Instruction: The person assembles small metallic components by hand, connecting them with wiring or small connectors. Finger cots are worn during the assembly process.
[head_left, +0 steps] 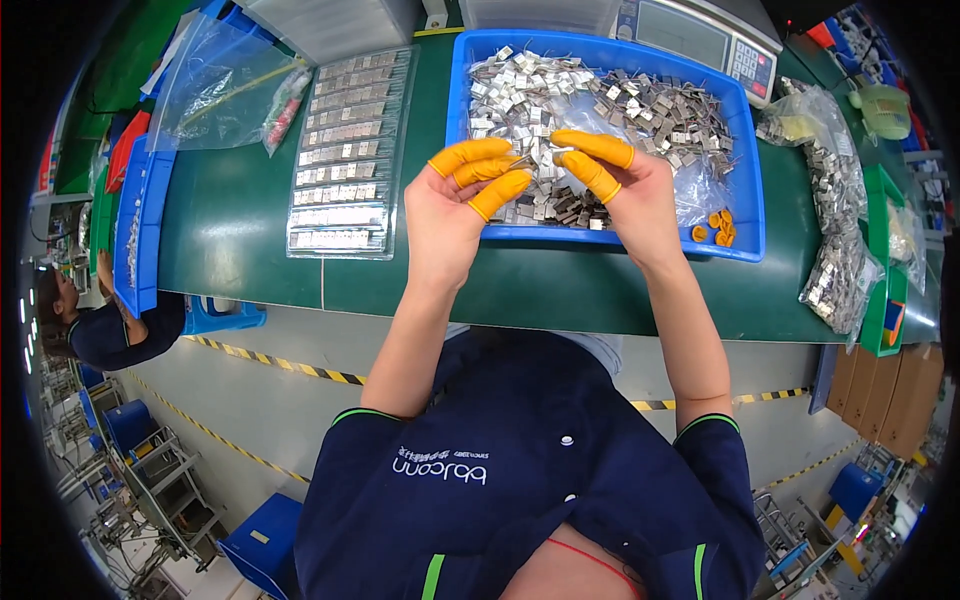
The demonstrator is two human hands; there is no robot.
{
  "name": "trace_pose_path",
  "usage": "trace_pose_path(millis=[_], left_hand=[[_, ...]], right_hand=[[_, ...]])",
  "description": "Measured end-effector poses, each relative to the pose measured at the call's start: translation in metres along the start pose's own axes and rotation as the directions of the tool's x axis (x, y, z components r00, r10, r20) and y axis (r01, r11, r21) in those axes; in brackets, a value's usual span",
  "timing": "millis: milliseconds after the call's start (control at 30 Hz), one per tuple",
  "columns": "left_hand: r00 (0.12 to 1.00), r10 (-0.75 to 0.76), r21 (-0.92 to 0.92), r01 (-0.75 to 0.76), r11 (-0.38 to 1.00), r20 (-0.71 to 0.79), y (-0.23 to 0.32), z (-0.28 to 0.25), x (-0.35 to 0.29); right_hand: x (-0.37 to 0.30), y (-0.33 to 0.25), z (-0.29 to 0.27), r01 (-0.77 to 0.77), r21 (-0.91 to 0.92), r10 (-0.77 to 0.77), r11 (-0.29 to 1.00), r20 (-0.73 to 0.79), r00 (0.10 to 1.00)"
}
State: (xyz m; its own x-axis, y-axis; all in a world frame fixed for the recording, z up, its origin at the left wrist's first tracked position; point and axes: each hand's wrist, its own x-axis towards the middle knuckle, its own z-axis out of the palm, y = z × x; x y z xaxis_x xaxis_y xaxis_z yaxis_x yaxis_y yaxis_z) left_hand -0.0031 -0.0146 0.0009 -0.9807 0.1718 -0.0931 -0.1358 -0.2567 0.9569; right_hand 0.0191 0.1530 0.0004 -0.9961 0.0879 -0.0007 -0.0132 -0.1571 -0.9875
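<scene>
Both my hands hover over a blue tray [755, 180] heaped with small silvery metal connectors [530, 90]. Yellow rubber finger cots cover several of my fingertips. My left hand [445, 215] pinches a small metal connector [521, 162] with thin pins between thumb and fingers. Just across from it, my right hand [635, 200] has its thumb and forefinger closed on another small metal piece [559, 158], mostly hidden by the fingertips. The two pieces look slightly apart. Some connectors below are shiny, others duller and darker.
Left of the tray, a clear plastic tray [345, 150] holds rows of connectors. Plastic bags of connectors [835, 200] lie at the right. A scale [690, 40] stands behind. Loose finger cots [724, 230] sit in the tray's corner. A co-worker [110, 325] is at far left.
</scene>
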Motion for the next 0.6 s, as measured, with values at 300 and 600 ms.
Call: trace_pose_path(millis=[300,600], left_hand=[[0.999,0.030,-0.009,-0.030,1.000,0.036,-0.002,0.006,-0.007],[0.976,-0.020,-0.117,0.046,0.992,0.217,0.006,0.008,-0.008]], right_hand=[[-0.016,-0.013,0.004,0.085,-0.284,-0.084,0.955,0.016,0.996],[-0.016,-0.027,-0.007,-0.065,-0.055,0.073,0.996,0.165,0.984]])
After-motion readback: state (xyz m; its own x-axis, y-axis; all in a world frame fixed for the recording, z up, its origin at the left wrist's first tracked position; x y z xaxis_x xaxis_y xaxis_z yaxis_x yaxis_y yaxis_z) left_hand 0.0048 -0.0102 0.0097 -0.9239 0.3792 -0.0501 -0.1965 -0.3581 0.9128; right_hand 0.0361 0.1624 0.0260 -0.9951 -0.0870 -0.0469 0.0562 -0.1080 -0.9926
